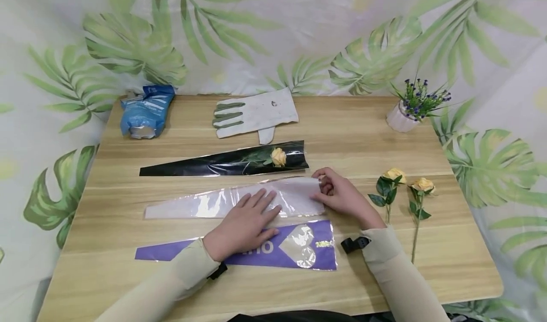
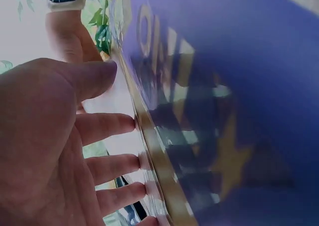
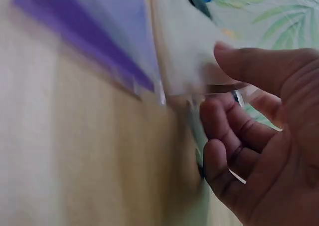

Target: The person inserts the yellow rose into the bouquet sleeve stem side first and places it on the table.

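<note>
A white, clear-fronted flower sleeve (image 1: 295,196) lies across the middle of the table, its wide end to the right. My left hand (image 1: 241,224) rests on it with straight, spread fingers, while the wrist passes over a purple flower sleeve (image 1: 326,260) with a heart-shaped window. At the wide end my right hand (image 1: 342,196) pinches the white sleeve's edge. In the right wrist view the thumb (image 3: 239,61) lies above that edge and the other fingers curl below it. Behind lies a black flower sleeve (image 1: 205,165) with a yellow rose (image 1: 278,156) in it.
Two yellow roses, one nearer (image 1: 423,185) and one farther (image 1: 394,175), lie beside my right forearm. A pair of work gloves (image 1: 260,113) and a blue packet (image 1: 147,113) are at the back. A small potted plant (image 1: 403,117) stands back right.
</note>
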A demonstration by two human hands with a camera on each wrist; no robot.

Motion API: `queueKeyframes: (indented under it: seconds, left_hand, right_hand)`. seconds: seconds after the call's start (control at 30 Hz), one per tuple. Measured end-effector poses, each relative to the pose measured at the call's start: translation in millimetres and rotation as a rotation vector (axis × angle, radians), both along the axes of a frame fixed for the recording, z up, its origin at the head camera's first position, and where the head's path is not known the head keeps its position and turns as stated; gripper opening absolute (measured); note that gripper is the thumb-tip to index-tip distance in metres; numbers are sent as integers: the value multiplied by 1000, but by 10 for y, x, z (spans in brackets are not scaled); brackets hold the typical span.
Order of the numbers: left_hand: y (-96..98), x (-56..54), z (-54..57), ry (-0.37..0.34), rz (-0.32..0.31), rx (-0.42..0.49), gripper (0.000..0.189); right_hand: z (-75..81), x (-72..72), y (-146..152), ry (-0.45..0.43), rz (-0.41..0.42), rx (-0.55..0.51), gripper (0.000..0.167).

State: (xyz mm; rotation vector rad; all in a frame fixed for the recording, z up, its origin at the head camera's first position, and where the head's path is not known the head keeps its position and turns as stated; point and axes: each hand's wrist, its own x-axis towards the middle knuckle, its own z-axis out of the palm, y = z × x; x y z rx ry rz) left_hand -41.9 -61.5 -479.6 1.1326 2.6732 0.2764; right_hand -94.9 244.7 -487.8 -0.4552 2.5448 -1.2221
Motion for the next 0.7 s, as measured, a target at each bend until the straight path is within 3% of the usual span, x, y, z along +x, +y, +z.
queueKeyframes:
  seconds: [0.13,0.27,0.37,0.43,0.57,0.7]
  left_hand:
    - [-14,-11,-14,66,-12,35,56]
    - [70,-68,-18,119,-46,84,55]
    - [174,-128,-12,100,-90,98,58]
    - [214,-152,-14,69,-106,62,61]
    - [219,-155,-22,29,-99,-29,64]
    - [228,-169,-20,42,-97,-27,63]
  right_hand:
    - [4,110,6,-25,-85,-134,63]
    - [-81,152,-14,16,-107,-154,50]
    - [-159,156,-19,42,-113,-149,41]
    - [-171,161,-38,45,-117,-146,37]
    - [-163,159,-69,30,-109,-152,27]
    - [-106,155,-74,32,-118,-138,18]
